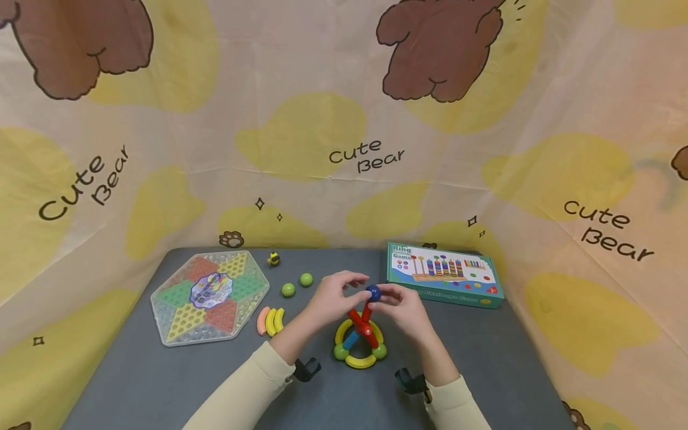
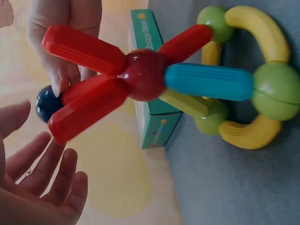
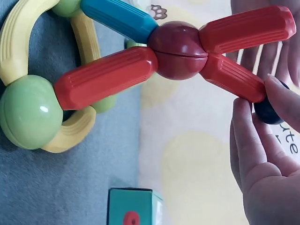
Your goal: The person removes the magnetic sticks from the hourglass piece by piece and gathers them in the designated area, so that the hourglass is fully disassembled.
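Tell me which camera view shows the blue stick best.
The left wrist view: there the blue stick appears large and unobstructed, running from the dark red ball to a green ball. The right wrist view shows it slanting up to the picture's top edge; the head view shows it only very small.

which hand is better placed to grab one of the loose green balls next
Probably the left hand: it looks open and is nearer the loose green balls. The right hand pinches the dark blue ball at the end of a red stick.
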The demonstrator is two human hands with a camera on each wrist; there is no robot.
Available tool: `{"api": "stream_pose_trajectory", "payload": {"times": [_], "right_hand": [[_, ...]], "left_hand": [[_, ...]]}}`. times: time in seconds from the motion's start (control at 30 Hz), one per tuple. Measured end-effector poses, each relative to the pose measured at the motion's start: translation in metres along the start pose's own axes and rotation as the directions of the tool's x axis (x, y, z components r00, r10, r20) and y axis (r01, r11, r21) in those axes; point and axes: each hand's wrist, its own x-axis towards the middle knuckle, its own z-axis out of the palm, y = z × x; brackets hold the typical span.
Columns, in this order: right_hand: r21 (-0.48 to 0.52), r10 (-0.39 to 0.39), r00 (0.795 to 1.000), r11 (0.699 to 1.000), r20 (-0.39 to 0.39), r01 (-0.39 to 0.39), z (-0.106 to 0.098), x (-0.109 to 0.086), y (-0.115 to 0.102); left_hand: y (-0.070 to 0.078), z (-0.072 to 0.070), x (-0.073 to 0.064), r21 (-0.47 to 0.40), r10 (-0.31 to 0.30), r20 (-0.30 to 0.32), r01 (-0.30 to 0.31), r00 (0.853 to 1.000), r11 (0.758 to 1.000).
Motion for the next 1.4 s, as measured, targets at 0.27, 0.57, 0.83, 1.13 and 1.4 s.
{"api": "stream_pose_trajectory", "payload": {"times": [0.27,0.57,0.83,1.13,1.4], "right_hand": [[-0.014,-0.016,0.995,1.000,0.096,0.017,0.004,-0.006,0.013],[-0.049,0.019,0.997,0.999,0.070,-0.016,0.014,-0.018,0.003],[-0.075,0.025,0.999,0.997,0.022,-0.024,0.016,-0.028,-0.016],[-0.101,0.043,0.999,0.994,0.004,-0.042,0.016,-0.033,-0.020],[-0.092,0.050,0.999,0.994,-0.019,-0.052,0.017,-0.025,-0.002]], "left_hand": [[0.010,0.003,0.013,0.057,-0.010,0.113,0.004,0.994,0.998],[0.013,0.004,0.012,0.001,-0.078,0.124,0.078,0.989,0.997],[0.004,0.003,0.011,-0.147,-0.127,0.121,0.144,0.984,0.979],[-0.009,-0.011,0.012,-0.332,-0.167,0.014,0.162,0.986,0.929],[-0.030,-0.026,0.013,-0.372,-0.238,-0.057,0.201,0.970,0.906]]}}
